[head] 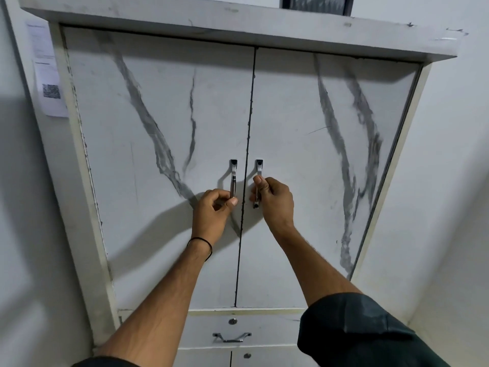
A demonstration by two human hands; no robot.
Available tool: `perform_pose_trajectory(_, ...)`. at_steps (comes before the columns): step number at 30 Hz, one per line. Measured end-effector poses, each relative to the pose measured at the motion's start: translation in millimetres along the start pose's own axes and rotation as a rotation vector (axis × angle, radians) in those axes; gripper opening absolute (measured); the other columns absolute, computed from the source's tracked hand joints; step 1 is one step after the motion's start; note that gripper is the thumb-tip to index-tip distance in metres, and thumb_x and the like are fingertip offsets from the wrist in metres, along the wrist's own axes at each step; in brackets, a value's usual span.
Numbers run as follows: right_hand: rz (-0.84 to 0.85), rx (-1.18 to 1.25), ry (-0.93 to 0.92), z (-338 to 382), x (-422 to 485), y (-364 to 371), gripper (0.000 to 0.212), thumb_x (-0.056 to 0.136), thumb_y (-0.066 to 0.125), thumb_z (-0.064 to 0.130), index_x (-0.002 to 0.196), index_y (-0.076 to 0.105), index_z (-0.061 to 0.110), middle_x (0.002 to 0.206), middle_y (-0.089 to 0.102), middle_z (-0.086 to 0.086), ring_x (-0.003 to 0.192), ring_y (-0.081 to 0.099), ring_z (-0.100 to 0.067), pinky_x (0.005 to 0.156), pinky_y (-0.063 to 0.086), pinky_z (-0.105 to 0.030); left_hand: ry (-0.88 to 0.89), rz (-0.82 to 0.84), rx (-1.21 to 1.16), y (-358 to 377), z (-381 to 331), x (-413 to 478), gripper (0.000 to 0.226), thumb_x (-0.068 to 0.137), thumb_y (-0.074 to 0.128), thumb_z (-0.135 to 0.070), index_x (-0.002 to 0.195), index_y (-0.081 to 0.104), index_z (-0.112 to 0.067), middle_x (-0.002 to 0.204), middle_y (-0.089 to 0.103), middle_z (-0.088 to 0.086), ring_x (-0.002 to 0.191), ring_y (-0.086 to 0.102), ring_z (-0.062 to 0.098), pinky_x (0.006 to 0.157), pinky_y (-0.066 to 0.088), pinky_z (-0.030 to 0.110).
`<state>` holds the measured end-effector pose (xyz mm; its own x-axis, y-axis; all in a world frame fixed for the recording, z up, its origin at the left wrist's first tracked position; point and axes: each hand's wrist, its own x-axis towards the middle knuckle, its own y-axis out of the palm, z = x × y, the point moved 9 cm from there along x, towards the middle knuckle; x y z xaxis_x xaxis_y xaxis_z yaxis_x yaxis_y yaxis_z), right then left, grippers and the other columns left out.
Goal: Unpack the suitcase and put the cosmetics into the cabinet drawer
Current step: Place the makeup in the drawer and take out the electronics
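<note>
A tall white cabinet with two marble-patterned doors [164, 160] fills the view, and both doors are closed. My left hand [214, 210] grips the lower end of the left door's metal handle [233, 176]. My right hand [272, 200] curls round the right door's metal handle [258, 166]. Below the doors sits a closed white drawer [264, 329] with a metal pull handle [231, 337] and a round lock [232, 321]. No suitcase or cosmetics are in view.
A paper sheet with a QR code [49, 83] is stuck on the wall left of the cabinet. A white wall [449, 181] stands close on the right. Two small lower doors [247, 356] show under the drawer.
</note>
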<state>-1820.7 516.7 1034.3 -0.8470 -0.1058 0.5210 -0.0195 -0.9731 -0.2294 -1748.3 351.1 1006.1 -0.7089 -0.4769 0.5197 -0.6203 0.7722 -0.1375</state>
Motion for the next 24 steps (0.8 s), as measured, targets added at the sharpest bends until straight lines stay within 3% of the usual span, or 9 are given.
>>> perform_pose_trajectory(4, -0.011, 0.044, 0.029, 0.3, -13.6, -3.3, 0.028, 0.100, 0.059, 0.036, 0.089, 0.067, 0.011, 0.077, 0.070, 0.002, 0.069, 0.064, -0.012, 0.066, 0.050, -0.027, -0.094, 0.149, 0.027, -5.9, 1.2, -27.4, 0.034, 0.093, 0.064, -0.032, 0.126, 0.064, -0.023, 0.121, 0.065, -0.008, 0.112, 0.058, 0.011, 0.094, 0.051, 0.032)
perform_pose_trajectory(6, -0.031, 0.143, 0.053, 0.8, -37.0, -7.8, 0.018, 0.097, 0.064, 0.027, 0.106, 0.063, 0.012, 0.100, 0.068, -0.001, 0.087, 0.066, -0.014, 0.074, 0.051, -0.023, -0.100, 0.145, 0.032, -17.2, -2.2, -52.6, 0.034, 0.093, 0.064, -0.031, 0.127, 0.063, -0.025, 0.124, 0.064, -0.010, 0.113, 0.058, 0.010, 0.095, 0.051, 0.036)
perform_pose_trajectory(8, -0.066, 0.172, 0.075, -2.4, -68.2, -12.6, 0.027, 0.096, 0.066, 0.028, 0.117, 0.057, 0.014, 0.116, 0.061, 0.001, 0.094, 0.061, -0.006, 0.076, 0.048, -0.017, -0.102, 0.110, 0.025, -30.5, -4.0, -79.4, 0.029, 0.094, 0.064, -0.028, 0.123, 0.066, -0.025, 0.118, 0.065, -0.014, 0.108, 0.060, 0.006, 0.093, 0.053, 0.036)
perform_pose_trajectory(12, -0.040, 0.162, 0.145, -6.7, -151.8, -12.9, 0.019, 0.094, 0.066, 0.029, 0.107, 0.060, 0.016, 0.110, 0.064, -0.001, 0.092, 0.063, -0.015, 0.082, 0.057, -0.042, -0.141, 0.086, 0.053, -64.5, -3.5, -148.9, 0.020, 0.094, 0.063, -0.024, 0.113, 0.070, -0.021, 0.101, 0.069, -0.013, 0.095, 0.063, 0.007, 0.082, 0.053, 0.030)
perform_pose_trajectory(16, 0.136, 0.167, 0.199, 9.4, -262.5, 12.4, 0.011, 0.094, 0.065, 0.029, 0.096, 0.063, 0.018, 0.093, 0.068, 0.001, 0.091, 0.067, -0.024, 0.079, 0.054, -0.043, -0.206, 0.073, 0.074, -122.3, -6.6, -241.5, 0.020, 0.095, 0.059, -0.019, 0.112, 0.070, -0.019, 0.097, 0.073, -0.001, 0.077, 0.066, 0.008, 0.063, 0.044, 0.010)
perform_pose_trajectory(19, 0.311, 0.199, 0.213, 41.4, -360.6, 48.0, 0.013, 0.095, 0.063, 0.030, 0.094, 0.064, 0.017, 0.088, 0.068, 0.000, 0.086, 0.067, -0.024, 0.070, 0.052, -0.033, -0.255, -0.013, 0.069, -191.3, -11.5, -330.0, 0.019, 0.096, 0.057, -0.011, 0.108, 0.071, -0.012, 0.094, 0.073, 0.002, 0.069, 0.064, 0.000, 0.059, 0.043, 0.008)
perform_pose_trajectory(24, 0.789, 0.262, 0.205, 109.0, -560.4, 124.2, 0.016, 0.097, 0.063, 0.025, 0.088, 0.065, 0.012, 0.076, 0.065, 0.001, 0.069, 0.060, -0.010, 0.062, 0.047, -0.023, -0.452, -0.273, 0.109, -338.7, -6.5, -521.8, 0.018, 0.096, 0.056, -0.004, 0.106, 0.071, -0.006, 0.093, 0.071, 0.006, 0.069, 0.064, -0.004, 0.062, 0.045, 0.008)
